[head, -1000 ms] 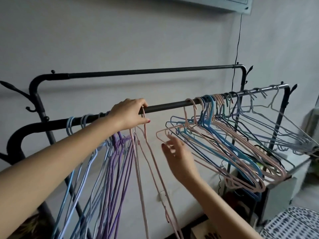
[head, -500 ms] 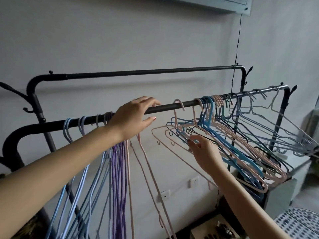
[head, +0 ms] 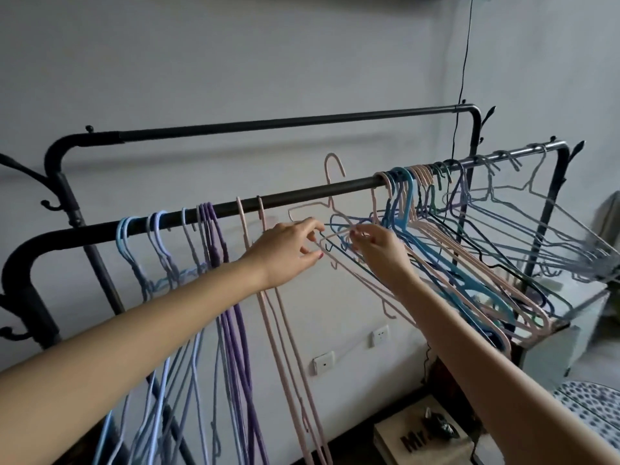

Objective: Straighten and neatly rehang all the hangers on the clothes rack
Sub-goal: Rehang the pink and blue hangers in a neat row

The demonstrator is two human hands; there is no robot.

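The black clothes rack has a front rail (head: 302, 196) and a higher back rail (head: 268, 124). On the front rail's left part hang straight light-blue hangers (head: 134, 250), purple hangers (head: 214, 236) and two pink hangers (head: 251, 229). A tangled, slanted bunch of pink, blue and grey hangers (head: 469, 270) crowds the right part. One pink hanger (head: 333, 169) is lifted, its hook above the rail. My left hand (head: 288, 250) pinches its left shoulder wire. My right hand (head: 379, 253) pinches the wire nearer the bunch.
A black cable (head: 464, 78) runs down the wall behind the rack. Two wall sockets (head: 323, 362) sit low on the wall. A lettered box (head: 422, 441) lies on the floor. A white cabinet (head: 553, 350) stands under the bunch, patterned fabric (head: 590, 407) beside it.
My left hand left the rail and came down onto the pink hanger. That hanger's hook rose off the rail, pulled left out of the bunch, with my right hand on it.
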